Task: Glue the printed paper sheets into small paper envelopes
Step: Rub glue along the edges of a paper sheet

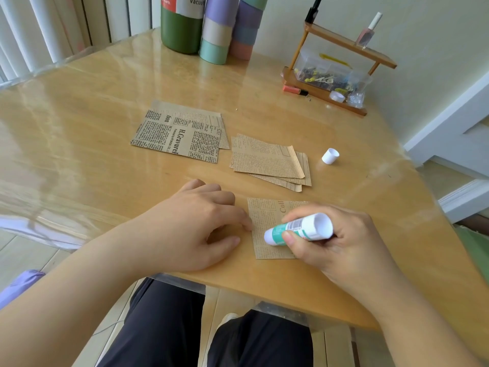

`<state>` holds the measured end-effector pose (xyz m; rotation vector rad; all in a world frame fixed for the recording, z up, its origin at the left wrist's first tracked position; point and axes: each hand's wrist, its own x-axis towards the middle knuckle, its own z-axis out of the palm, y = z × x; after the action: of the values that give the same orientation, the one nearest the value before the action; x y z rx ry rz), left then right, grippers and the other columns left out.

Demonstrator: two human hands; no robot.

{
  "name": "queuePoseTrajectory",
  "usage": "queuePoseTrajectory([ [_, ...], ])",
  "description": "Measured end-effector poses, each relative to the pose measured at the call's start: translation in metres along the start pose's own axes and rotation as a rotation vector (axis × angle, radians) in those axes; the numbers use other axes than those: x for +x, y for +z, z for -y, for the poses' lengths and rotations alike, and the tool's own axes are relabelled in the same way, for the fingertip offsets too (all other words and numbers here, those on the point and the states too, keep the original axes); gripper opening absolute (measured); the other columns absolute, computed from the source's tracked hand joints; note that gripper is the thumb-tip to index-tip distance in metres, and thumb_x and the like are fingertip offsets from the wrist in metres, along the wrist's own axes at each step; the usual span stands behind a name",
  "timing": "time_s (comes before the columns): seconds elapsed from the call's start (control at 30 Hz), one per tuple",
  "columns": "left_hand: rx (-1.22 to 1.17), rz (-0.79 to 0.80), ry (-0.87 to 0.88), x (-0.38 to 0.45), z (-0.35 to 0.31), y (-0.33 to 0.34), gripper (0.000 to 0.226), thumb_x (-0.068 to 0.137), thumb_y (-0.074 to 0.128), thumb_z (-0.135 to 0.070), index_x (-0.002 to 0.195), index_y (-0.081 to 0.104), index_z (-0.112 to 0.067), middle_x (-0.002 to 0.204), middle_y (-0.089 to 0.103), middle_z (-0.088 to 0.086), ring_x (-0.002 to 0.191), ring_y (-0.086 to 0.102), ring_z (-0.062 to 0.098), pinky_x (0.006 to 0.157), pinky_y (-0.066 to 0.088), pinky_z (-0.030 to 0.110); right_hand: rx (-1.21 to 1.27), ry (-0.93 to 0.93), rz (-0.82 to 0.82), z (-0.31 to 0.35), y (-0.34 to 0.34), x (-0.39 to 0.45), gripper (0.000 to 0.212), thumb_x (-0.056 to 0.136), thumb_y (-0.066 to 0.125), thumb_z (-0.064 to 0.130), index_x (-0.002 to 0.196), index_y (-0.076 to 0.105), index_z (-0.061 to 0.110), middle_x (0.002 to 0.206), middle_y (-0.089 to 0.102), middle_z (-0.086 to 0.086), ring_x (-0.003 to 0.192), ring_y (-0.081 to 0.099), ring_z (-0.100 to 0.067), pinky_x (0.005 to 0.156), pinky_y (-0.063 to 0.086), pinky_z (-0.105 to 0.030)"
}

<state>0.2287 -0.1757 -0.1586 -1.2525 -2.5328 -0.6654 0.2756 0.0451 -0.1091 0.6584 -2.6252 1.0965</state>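
- Holding the glue stick [299, 229] is the right hand [336, 239], with its fingers and thumb curled round the tube. The tip of the stick points down at a small printed paper sheet [267, 229] near the front edge of the table [79, 128].
- The left hand [195, 226] rests on the table, fingers bent loosely, with one fingertip touching the left edge of that sheet.
- A stack of flat printed sheets [180, 133] lies near the middle of the table.
- A pile of folded envelopes [270, 160] lies just right of it.
- The white cap [330, 156] lies on its side, right of the pile.
- A wooden rack [333, 70] stands at the far right corner.
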Motion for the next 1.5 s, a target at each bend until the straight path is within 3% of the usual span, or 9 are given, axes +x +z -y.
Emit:
queuePoseTrajectory([
  [0.17,-0.005,0.011,-0.006,-0.001,0.000,0.000,0.028,0.081,0.046,-0.043,0.101,0.065,-0.036,0.072,0.046,-0.015,0.070,0.042,0.008,0.070,0.041,0.033,-0.034,-0.011,0.000,0.003,-0.005,-0.016,0.011,0.072,0.067,0.030,0.076,0.070,0.019,0.070,0.059,0.024,0.058,0.052,0.006,0.055,0.032,0.001],
  [0.53,-0.010,-0.003,0.009,0.000,0.000,0.000,0.027,0.081,0.048,-0.042,0.100,0.065,-0.035,0.072,0.039,-0.018,0.069,0.040,0.007,0.069,0.042,0.034,-0.026,0.020,-0.016,-0.003,-0.008,-0.011,0.011,0.072,0.068,0.031,0.075,0.070,0.020,0.074,0.063,0.018,0.056,0.051,0.004,0.053,0.034,-0.002],
  [0.7,-0.005,0.006,0.000,0.000,0.000,0.000,0.028,0.081,0.047,-0.042,0.101,0.065,-0.035,0.072,0.043,-0.016,0.069,0.041,0.008,0.070,0.042,0.035,0.017,0.066,-0.014,-0.008,-0.007,0.003,0.004,0.073,0.072,0.015,0.075,0.068,0.014,0.068,0.063,0.024,0.053,0.054,0.004,0.051,0.035,-0.001],
  [0.97,-0.016,0.012,0.000,0.000,-0.001,-0.001,0.028,0.081,0.047,-0.042,0.101,0.065,-0.035,0.071,0.040,-0.017,0.069,0.041,0.008,0.070,0.044,0.037,-0.015,0.050,-0.029,-0.009,-0.010,0.000,0.006,0.074,0.073,0.019,0.076,0.069,0.015,0.074,0.065,0.012,0.054,0.053,0.003,0.052,0.035,-0.003],
  [1.1,-0.018,0.016,0.004,-0.001,-0.001,-0.002,0.027,0.082,0.047,-0.042,0.101,0.065,-0.035,0.071,0.041,-0.017,0.068,0.041,0.007,0.071,0.044,0.036,-0.046,0.024,-0.039,-0.008,-0.014,-0.012,0.015,0.073,0.067,0.031,0.076,0.070,0.017,0.076,0.064,0.016,0.055,0.051,0.000,0.052,0.035,-0.003],
  [1.5,-0.024,0.018,0.008,0.000,-0.001,-0.003,0.027,0.082,0.048,-0.042,0.101,0.065,-0.036,0.071,0.040,-0.018,0.069,0.042,0.007,0.071,0.044,0.038,-0.038,0.039,-0.041,-0.008,-0.021,-0.024,0.014,0.071,0.064,0.032,0.074,0.070,0.020,0.073,0.063,0.023,0.056,0.052,0.004,0.053,0.034,-0.001],
])
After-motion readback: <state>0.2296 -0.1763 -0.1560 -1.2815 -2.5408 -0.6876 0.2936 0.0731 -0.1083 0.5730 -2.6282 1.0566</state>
